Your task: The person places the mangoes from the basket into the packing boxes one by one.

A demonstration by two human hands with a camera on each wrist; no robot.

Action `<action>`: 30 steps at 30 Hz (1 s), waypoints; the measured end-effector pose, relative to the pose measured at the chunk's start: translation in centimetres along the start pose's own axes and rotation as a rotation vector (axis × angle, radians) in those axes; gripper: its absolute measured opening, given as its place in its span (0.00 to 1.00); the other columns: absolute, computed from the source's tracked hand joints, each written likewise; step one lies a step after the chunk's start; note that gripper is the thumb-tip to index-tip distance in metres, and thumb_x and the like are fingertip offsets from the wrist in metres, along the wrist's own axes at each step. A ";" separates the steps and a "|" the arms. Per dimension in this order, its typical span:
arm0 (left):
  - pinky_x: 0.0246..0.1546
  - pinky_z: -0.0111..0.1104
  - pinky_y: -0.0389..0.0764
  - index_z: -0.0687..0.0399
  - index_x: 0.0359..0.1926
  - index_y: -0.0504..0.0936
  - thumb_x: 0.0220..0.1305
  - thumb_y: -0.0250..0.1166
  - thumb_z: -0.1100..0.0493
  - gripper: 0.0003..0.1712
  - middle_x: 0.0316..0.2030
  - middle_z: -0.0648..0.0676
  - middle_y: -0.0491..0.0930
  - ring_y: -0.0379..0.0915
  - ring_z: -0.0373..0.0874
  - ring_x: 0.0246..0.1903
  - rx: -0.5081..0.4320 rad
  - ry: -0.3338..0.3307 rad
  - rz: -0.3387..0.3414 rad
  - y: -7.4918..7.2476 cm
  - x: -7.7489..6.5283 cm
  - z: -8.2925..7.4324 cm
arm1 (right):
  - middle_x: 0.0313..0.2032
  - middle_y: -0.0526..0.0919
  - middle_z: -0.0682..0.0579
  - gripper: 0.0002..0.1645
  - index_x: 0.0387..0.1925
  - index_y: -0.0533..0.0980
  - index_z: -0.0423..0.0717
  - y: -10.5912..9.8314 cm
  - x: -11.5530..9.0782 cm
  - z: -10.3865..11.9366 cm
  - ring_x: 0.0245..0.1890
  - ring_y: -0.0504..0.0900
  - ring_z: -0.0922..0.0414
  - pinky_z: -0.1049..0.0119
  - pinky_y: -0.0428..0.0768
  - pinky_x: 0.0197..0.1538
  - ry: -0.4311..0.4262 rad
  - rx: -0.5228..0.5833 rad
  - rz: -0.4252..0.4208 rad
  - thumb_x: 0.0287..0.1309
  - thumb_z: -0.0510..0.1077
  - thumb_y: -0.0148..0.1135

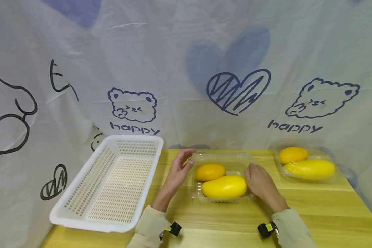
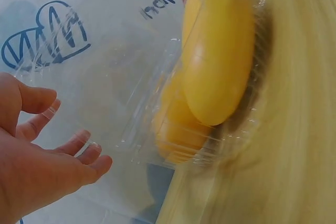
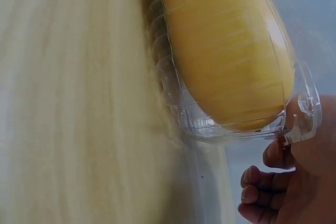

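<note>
A clear plastic clamshell box lies on the table with its lid raised at the back. Inside are a smooth long yellow fruit and a smaller orange-yellow fruit, which looks like a mango. My left hand holds the lid's left edge between thumb and fingers; the left wrist view shows the thin plastic by the fingertips. At the box's right end, my right hand pinches the rim near its corner. The right wrist view shows the thumb partly behind the clear rim.
A white perforated basket stands on the left of the wooden table. At the back right is another clear box with two similar yellow fruits. A printed cloth hangs behind and along the left.
</note>
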State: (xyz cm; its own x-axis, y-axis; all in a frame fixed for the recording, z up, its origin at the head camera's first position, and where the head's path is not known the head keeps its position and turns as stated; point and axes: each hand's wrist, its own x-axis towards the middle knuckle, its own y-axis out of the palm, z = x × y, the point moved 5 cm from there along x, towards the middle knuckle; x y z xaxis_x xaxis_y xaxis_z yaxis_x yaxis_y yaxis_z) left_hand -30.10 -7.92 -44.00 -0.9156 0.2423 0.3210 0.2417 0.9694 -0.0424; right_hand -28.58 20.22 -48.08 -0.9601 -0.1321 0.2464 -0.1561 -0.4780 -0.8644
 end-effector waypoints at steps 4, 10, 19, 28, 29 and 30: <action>0.71 0.57 0.60 0.70 0.65 0.70 0.74 0.57 0.70 0.21 0.68 0.68 0.69 0.58 0.63 0.72 0.021 0.009 0.018 0.0 -0.6 -0.1 | 0.22 0.65 0.46 0.22 0.22 0.65 0.43 0.0 0.6 -0.1 0.24 0.64 0.50 0.55 0.68 0.31 -0.008 0.008 0.007 0.77 0.38 0.40; 0.69 0.64 0.58 0.63 0.68 0.70 0.71 0.63 0.67 0.26 0.69 0.63 0.68 0.55 0.67 0.73 0.108 -0.048 0.028 -0.2 -1.6 0.4 | 0.26 0.70 0.46 0.17 0.28 0.66 0.43 0.1 1.2 -0.3 0.27 0.68 0.51 0.54 0.70 0.35 -0.001 0.056 0.010 0.77 0.40 0.41; 0.66 0.66 0.62 0.59 0.69 0.69 0.67 0.67 0.68 0.32 0.71 0.62 0.66 0.58 0.68 0.71 0.141 -0.093 0.014 -0.7 -2.7 1.2 | 0.25 0.65 0.49 0.14 0.30 0.66 0.43 0.4 1.5 -0.5 0.26 0.64 0.52 0.59 0.65 0.33 0.013 0.118 0.036 0.75 0.40 0.42; 0.66 0.64 0.64 0.48 0.78 0.57 0.62 0.69 0.72 0.49 0.77 0.67 0.53 0.54 0.70 0.72 0.101 -0.138 0.046 -0.7 -3.5 1.8 | 0.31 0.75 0.45 0.15 0.41 0.71 0.35 0.9 2.0 -1.1 0.31 0.74 0.49 0.52 0.77 0.37 0.027 0.200 0.072 0.77 0.40 0.38; 0.66 0.64 0.64 0.50 0.78 0.58 0.62 0.69 0.72 0.47 0.77 0.65 0.53 0.53 0.70 0.73 0.110 -0.136 0.051 -0.7 -3.5 1.9 | 0.31 0.74 0.45 0.16 0.42 0.70 0.35 1.0 2.0 -1.1 0.30 0.73 0.49 0.52 0.77 0.35 0.042 0.224 0.081 0.79 0.41 0.37; 0.66 0.63 0.64 0.51 0.77 0.60 0.63 0.69 0.72 0.46 0.77 0.64 0.54 0.53 0.70 0.73 0.116 -0.136 0.056 -0.6 -3.6 1.9 | 0.30 0.73 0.45 0.17 0.42 0.69 0.35 1.0 2.0 -1.2 0.29 0.72 0.50 0.54 0.76 0.34 0.053 0.255 0.086 0.80 0.42 0.36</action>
State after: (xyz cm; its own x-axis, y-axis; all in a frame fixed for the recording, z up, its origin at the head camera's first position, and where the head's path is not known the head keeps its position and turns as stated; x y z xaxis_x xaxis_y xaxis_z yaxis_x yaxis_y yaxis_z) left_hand -27.59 -9.34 -46.89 -0.9387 0.2911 0.1846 0.2617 0.9504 -0.1679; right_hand -30.92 20.51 -48.99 -0.9793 -0.1390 0.1473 -0.0162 -0.6714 -0.7410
